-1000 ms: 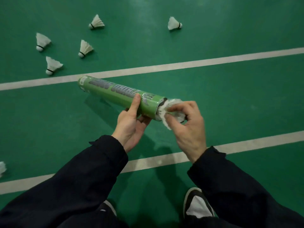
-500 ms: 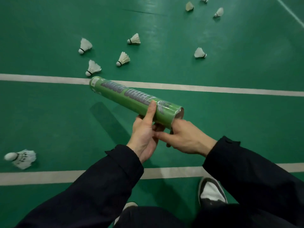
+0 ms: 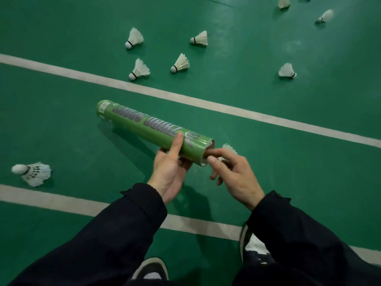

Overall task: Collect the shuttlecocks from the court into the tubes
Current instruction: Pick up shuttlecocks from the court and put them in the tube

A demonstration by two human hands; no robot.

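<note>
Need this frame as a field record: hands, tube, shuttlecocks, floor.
left hand: grips the tube near its open end, thumb along the top
right hand: at the tube mouth, fingers curled; whether it holds anything is unclear
tube: green, held tilted, open end toward the right hand
shuttlecock at mouth: white feathers just past the open end, partly hidden by fingers
loose shuttlecocks: eight in view on the floor, nearest left of the hands
floor: green court with white lines
</note>
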